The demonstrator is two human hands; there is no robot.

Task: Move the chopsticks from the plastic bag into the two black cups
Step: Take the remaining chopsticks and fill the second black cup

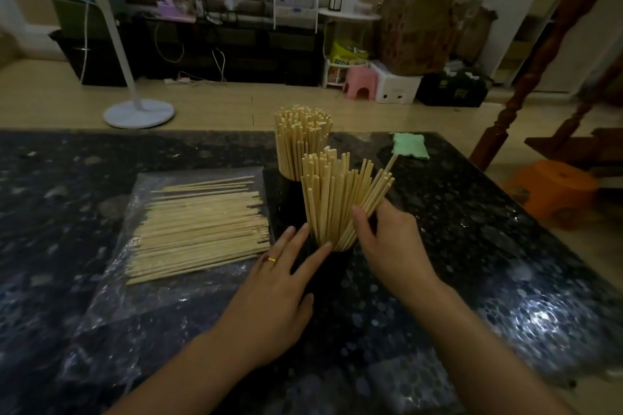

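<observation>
Dark speckled stone table (472,263); cluttered room, white fan stand (139,113)

- table (472,246): dark speckled stone, polished, glossy glare lower right
- plastic bag (141,273): clear, crinkled, shiny
- chopsticks (199,229): pale bare wood, matt
- black cups (333,266): matt black
- ring (271,259), left hand: shiny gold metal
- cloth (409,145), upper right: green, soft
</observation>
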